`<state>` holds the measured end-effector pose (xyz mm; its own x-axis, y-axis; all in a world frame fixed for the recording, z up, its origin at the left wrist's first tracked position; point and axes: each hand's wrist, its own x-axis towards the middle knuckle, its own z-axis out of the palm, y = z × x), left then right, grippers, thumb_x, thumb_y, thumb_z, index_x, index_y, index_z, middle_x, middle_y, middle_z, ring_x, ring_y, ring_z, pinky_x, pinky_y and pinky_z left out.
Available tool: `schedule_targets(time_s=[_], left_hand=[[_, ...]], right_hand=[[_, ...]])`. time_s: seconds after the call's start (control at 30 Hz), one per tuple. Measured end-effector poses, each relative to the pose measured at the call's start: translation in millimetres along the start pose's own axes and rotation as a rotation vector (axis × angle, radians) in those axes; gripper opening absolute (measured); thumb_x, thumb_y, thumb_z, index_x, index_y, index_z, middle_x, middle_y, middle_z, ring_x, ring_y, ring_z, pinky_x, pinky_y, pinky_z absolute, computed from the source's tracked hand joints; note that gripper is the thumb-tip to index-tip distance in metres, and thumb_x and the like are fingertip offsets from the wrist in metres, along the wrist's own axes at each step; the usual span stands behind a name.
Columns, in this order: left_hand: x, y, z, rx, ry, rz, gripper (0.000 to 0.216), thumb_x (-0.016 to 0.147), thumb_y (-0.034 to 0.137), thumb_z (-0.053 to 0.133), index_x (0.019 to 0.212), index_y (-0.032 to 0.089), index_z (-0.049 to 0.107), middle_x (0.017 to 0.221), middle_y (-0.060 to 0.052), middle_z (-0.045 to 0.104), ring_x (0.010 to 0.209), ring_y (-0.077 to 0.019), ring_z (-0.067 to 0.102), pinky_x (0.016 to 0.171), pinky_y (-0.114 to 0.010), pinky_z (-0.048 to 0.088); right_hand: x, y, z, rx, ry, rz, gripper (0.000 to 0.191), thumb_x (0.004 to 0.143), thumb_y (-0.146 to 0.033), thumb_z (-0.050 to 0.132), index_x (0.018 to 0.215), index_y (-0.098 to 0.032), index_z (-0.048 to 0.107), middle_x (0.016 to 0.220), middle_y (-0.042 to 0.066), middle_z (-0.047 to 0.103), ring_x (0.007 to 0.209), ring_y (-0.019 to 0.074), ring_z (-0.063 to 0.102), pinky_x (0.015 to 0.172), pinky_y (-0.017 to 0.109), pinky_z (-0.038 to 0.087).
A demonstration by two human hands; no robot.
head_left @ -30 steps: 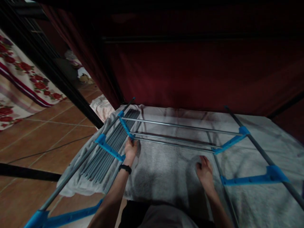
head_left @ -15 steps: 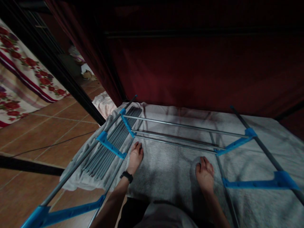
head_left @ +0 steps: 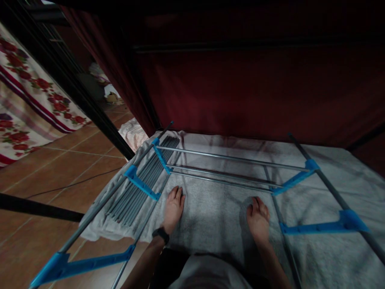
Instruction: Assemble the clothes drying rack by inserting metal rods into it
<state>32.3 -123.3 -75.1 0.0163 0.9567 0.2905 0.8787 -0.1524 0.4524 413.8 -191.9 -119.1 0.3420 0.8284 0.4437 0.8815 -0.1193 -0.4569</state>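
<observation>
From here, both the left hand (head_left: 173, 208) and right hand (head_left: 258, 221) look empty, fingers loosely bent, between the sides of the rack (head_left: 350, 220); rods (head_left: 129, 206) lie side by side at left, perhaps for easy reach.

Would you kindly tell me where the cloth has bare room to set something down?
The cloth is bare between the left hand and right hand, in front of the crossbars, and right of the right upper pole. It is crowded left, under the rods.
</observation>
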Motion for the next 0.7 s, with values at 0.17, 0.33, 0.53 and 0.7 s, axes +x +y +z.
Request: schedule_targets(time_s=[0.17, 0.33, 0.53, 0.7], left_hand=[[-0.9, 10.2, -8.4, 0.081, -0.073, 0.025, 0.040, 0.102, 0.029, 0.049, 0.134, 0.016, 0.070, 0.147, -0.021, 0.066, 0.139, -0.0351, 0.060, 0.119, -0.056, 0.046], [15.3, 27.4, -42.8, 0.100, -0.214, -0.041, 0.035, 0.102, 0.026, 0.050, 0.127, 0.021, 0.074, 0.133, -0.016, 0.075, 0.120, -0.0303, 0.073, 0.108, -0.043, 0.054], [44.9, 78.9, -102.8, 0.104, -0.120, -0.063, 0.036, 0.105, 0.037, 0.054, 0.131, 0.023, 0.074, 0.117, -0.015, 0.080, 0.097, -0.0295, 0.079, 0.086, -0.037, 0.058], [84.6, 120.6, -171.9, 0.034, 0.096, -0.047, 0.036, 0.103, 0.043, 0.059, 0.125, 0.022, 0.076, 0.111, -0.012, 0.081, 0.104, -0.0318, 0.078, 0.090, -0.039, 0.059]], right_hand=[[0.3, -0.4, -0.5, -0.005, 0.010, -0.020, 0.047, 0.105, -0.035, 0.035, 0.140, -0.015, 0.059, 0.147, 0.024, 0.060, 0.134, 0.0353, 0.057, 0.117, 0.064, 0.043], [-0.6, 2.5, 1.0, -0.014, 0.006, -0.037, 0.045, 0.104, -0.034, 0.037, 0.141, -0.017, 0.057, 0.148, 0.022, 0.059, 0.136, 0.0336, 0.055, 0.119, 0.060, 0.041], [0.3, 2.0, 0.7, -0.097, -0.018, -0.049, 0.048, 0.102, -0.030, 0.035, 0.140, -0.013, 0.056, 0.146, 0.024, 0.060, 0.129, 0.0363, 0.059, 0.117, 0.060, 0.040], [1.9, -4.8, -6.0, -0.035, -0.019, -0.028, 0.045, 0.099, -0.029, 0.039, 0.138, -0.020, 0.060, 0.142, 0.021, 0.063, 0.128, 0.0373, 0.059, 0.114, 0.060, 0.041]])
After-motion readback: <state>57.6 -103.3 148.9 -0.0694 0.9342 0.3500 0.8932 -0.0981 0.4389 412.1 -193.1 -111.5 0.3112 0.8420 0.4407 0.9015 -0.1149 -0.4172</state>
